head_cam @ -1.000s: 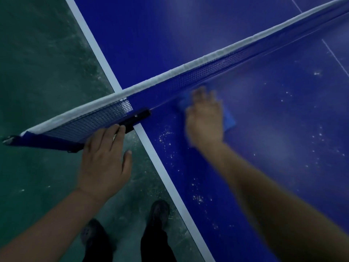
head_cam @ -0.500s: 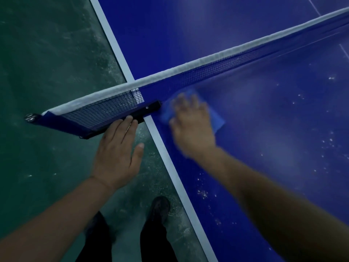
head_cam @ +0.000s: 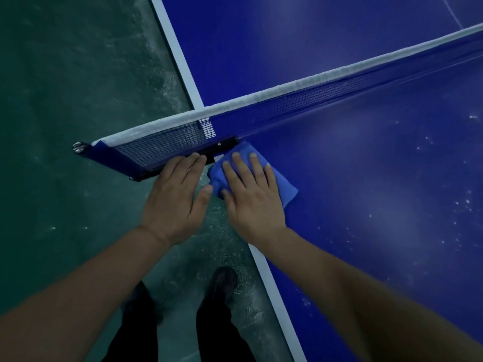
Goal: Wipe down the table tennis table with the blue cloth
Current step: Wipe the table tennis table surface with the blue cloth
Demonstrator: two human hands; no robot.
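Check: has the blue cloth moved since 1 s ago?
Yes. The blue cloth slid along the net toward the black net clamp, reaching the table's white edge line.

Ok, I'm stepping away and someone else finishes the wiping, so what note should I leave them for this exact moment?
Right hand: flat, fingers straight, pressing the cloth on the table at its left edge, just on the near side of the net.
Left hand: open, holds nothing, fingertips at the black net clamp, off the side of the table.
Done: cannot say for sure; the patch near the cloth looks free of specks.
Left: white specks still dot the near half to the right and toward the near end. The far half shows no specks, but whether it was wiped cannot be told.
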